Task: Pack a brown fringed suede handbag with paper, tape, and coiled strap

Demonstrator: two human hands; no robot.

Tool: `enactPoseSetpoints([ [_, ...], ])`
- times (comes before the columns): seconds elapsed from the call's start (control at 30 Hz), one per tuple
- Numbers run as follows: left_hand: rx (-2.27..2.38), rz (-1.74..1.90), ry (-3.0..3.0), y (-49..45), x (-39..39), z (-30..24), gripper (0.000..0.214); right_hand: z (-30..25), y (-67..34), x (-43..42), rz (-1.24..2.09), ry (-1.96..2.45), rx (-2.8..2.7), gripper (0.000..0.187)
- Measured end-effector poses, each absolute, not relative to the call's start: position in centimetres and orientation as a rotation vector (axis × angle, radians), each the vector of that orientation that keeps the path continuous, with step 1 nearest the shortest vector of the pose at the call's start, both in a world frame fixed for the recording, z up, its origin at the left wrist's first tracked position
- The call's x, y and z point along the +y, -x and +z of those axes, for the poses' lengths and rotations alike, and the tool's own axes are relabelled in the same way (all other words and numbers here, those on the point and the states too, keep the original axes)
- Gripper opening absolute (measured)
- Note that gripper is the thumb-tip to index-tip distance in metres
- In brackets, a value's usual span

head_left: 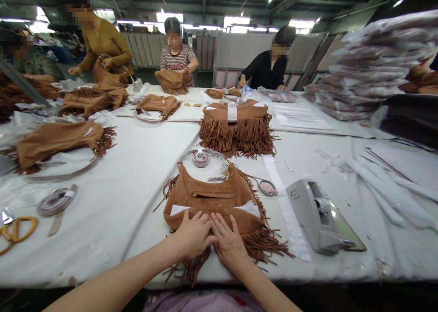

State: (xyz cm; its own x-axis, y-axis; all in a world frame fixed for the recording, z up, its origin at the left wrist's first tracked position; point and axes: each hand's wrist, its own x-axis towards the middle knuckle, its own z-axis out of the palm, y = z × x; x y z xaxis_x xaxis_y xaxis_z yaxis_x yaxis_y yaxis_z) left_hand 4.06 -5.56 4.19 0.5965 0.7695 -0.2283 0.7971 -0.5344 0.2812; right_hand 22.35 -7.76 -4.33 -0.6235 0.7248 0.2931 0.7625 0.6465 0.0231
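A brown suede fringed bag (212,195) lies flat on the white table (137,166) right in front of me, zip side up, with white paper strips tucked at both sides. My left hand (193,236) and my right hand (228,242) rest side by side on its lower edge, fingers stretched flat and pressing the suede. Fringe (265,243) spills out below and to the right of my hands. The bag's strap loops above it around a small tape roll (200,158).
A grey tape dispenser (320,216) stands to the right; yellow-handled scissors (15,230) and a tape coil (54,201) lie at left. More fringed bags (237,127) cover the table. Three people work at the far side. Bagged goods (369,65) are stacked at right.
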Motion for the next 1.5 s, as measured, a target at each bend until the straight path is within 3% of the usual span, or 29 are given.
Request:
enactPoseSetpoints([
  [0.13, 1.497, -0.001, -2.503, -5.5, -3.8, 4.5, 0.029, -3.9, -22.2, -7.8, -0.212, 1.208, -2.606, 0.053],
  [0.5, 1.454, 0.178, -2.417, -4.7, -1.6, -0.7, 0.033, -3.1, -21.8, -7.2, 0.118, 1.270, -2.540, 0.057],
  [0.67, 1.387, 0.227, -2.400, -4.4, -1.6, -0.4, 0.031, -2.3, -20.8, -6.8, 0.317, 1.357, -2.363, 0.042],
  [0.73, 1.332, 0.284, -2.365, -4.2, -1.9, 0.0, 0.038, -2.3, -20.5, -6.6, 0.353, 1.379, -2.291, 0.040],
  [0.9, 1.140, 0.223, -2.376, -3.8, -3.0, 0.2, 0.091, -2.4, -20.3, -5.7, 0.394, 1.417, -2.252, 0.040],
  [1.0, 1.081, 0.106, -2.446, -3.6, -3.1, -0.3, 0.107, -2.2, -20.4, -5.1, 0.396, 1.445, -2.262, 0.035],
  [1.27, 1.142, -0.044, -2.498, -3.9, -2.8, -1.2, 0.090, -2.2, -20.5, -4.6, 0.400, 1.428, -2.259, 0.034],
  [1.5, 1.091, -0.260, -2.539, -3.9, -2.6, -0.2, 0.100, -1.4, -21.2, -5.0, 0.483, 1.376, -2.299, 0.040],
])
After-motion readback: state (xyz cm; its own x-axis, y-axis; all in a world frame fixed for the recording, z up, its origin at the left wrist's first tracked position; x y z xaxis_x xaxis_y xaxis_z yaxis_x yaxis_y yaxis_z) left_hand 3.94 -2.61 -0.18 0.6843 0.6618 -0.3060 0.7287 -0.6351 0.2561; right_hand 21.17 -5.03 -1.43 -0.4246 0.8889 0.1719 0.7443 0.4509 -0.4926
